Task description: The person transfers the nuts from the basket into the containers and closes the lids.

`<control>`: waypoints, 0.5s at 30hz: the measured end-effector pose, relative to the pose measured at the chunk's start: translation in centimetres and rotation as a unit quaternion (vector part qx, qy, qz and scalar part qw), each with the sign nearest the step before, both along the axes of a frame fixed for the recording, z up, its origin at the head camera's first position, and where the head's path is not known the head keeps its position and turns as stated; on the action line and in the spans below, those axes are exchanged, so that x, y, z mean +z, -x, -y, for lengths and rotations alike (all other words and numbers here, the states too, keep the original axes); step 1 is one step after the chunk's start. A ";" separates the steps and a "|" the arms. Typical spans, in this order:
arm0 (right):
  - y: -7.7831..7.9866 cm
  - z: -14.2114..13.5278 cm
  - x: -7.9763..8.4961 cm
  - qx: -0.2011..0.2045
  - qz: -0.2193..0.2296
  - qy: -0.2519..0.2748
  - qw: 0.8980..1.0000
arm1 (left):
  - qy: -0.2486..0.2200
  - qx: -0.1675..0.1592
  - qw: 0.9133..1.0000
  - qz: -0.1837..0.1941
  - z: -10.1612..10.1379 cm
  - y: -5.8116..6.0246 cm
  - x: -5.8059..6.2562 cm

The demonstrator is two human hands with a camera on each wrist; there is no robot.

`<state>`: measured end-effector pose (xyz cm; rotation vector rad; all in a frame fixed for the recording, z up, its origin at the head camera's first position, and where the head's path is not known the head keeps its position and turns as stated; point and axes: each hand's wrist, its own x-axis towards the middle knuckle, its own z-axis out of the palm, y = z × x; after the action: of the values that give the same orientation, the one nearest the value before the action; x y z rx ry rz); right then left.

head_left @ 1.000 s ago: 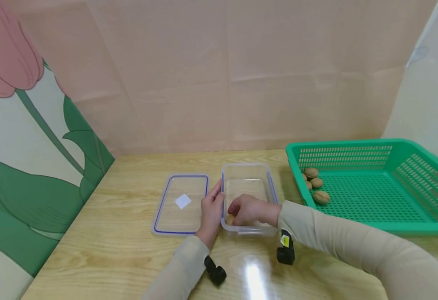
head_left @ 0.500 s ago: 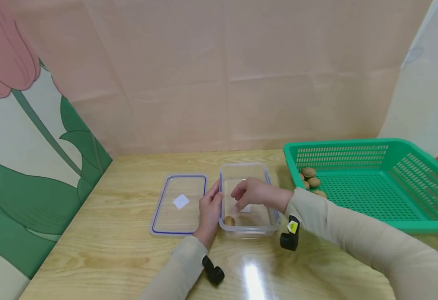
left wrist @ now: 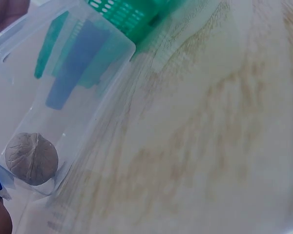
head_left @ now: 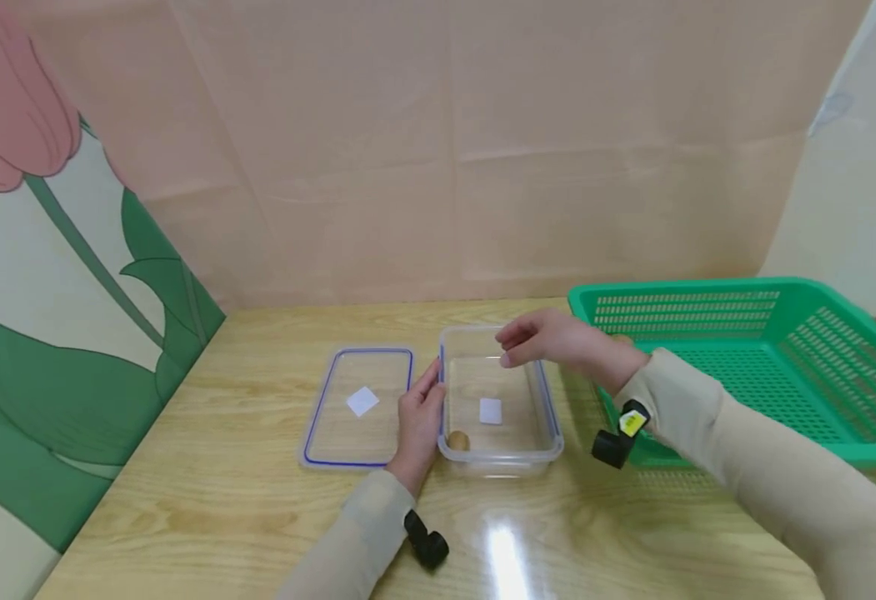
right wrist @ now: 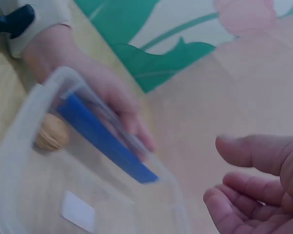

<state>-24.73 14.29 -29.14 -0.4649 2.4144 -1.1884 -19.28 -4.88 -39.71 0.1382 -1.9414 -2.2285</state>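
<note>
A clear plastic food container (head_left: 499, 457) with blue-edged sides stands on the table. One walnut (head_left: 458, 441) lies in its near left corner; the left wrist view shows the walnut (left wrist: 31, 159) through the clear wall. My left hand (head_left: 418, 423) rests along the container's left side, fingers extended against the outside. Over the container's far right part hovers my right hand (head_left: 553, 340), thumb and fingers apart with nothing between them, as the right wrist view of the hand (right wrist: 256, 183) confirms. A white label (head_left: 490, 411) shows at the container's bottom.
The container's lid (head_left: 358, 433), blue-sealed with a white square sticker, lies flat to the left. A green plastic basket (head_left: 696, 287) stands at the right; a walnut (head_left: 621, 338) peeks out in it behind my right forearm, which hides the basket's left part.
My right hand has let go of the walnut in the container's near left corner, then risen and moved right and away toward the basket. The left hand has stayed beside the container.
</note>
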 end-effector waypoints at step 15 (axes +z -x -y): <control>0.3 -6.9 1.7 -0.032 -0.038 0.011 0.999 | -0.002 0.014 1.000 -0.008 0.1 1.9 -3.1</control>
<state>-25.02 21.15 -27.44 -0.4516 2.4993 -1.2470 -21.15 -4.97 -42.78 0.1463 -1.9144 -2.2101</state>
